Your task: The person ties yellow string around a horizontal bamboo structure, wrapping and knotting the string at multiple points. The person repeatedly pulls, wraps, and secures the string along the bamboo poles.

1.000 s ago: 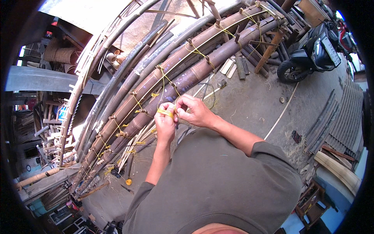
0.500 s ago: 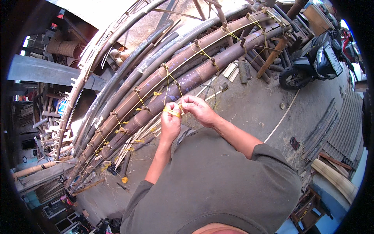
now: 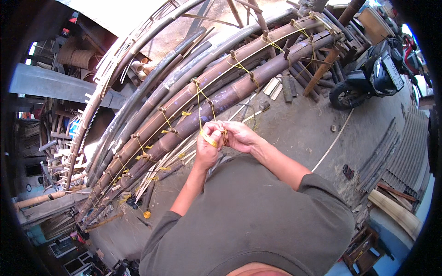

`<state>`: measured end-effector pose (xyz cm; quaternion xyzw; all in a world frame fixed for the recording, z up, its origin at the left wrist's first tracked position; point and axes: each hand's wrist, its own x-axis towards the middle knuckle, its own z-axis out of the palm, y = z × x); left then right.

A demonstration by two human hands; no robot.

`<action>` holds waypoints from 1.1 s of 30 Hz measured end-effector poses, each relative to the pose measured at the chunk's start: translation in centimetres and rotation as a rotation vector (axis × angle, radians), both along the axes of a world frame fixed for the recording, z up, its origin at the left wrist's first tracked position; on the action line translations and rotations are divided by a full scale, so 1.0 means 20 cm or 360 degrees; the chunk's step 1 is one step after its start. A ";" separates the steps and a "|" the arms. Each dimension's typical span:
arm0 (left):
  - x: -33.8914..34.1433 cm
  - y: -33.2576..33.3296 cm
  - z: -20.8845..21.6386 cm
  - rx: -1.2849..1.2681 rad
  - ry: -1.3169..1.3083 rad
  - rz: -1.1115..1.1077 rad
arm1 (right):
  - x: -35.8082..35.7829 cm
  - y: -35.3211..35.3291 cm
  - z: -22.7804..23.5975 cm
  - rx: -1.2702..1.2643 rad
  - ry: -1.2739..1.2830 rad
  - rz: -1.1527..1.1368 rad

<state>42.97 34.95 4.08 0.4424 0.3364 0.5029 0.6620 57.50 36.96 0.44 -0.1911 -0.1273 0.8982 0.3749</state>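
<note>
My left hand (image 3: 209,142) is closed on a yellow plastic strap (image 3: 211,140), which is looped round its fingers. Close against it, the fingers of my right hand (image 3: 240,136) pinch the same strap. From the hands the strap runs up, taut, to wooden pegs on two long brown bamboo poles. The upper bamboo pole (image 3: 180,98) and the lower bamboo pole (image 3: 186,120) lie side by side in front of me, curving from lower left to upper right. More yellow ties (image 3: 167,120) join peg to peg along them. My fingertips partly hide the strap where they meet.
Behind the poles lie more grey poles (image 3: 159,85) and a curved slatted frame (image 3: 77,138). A motorbike (image 3: 368,78) stands at the right, with corrugated sheets (image 3: 405,152) nearer. Thin bamboo strips (image 3: 159,168) and a yellow roll (image 3: 147,214) are on the floor at left.
Both hands have shifted slightly to the right and lie closer together. The yellow strap between hands and pegs is now pulled straighter.
</note>
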 end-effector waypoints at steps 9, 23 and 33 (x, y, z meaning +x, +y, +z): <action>-0.06 0.03 -0.02 -0.0160 -0.0190 -0.0204 | -0.01 -0.03 0.03 0.0021 0.0057 0.0001; -0.17 0.00 0.03 -0.0446 -0.0029 -0.0123 | 0.15 0.01 0.16 0.1732 -0.1468 0.0046; -0.31 0.04 -0.06 0.0033 0.1537 -0.0707 | 0.68 0.13 0.18 0.0294 0.0181 -0.0843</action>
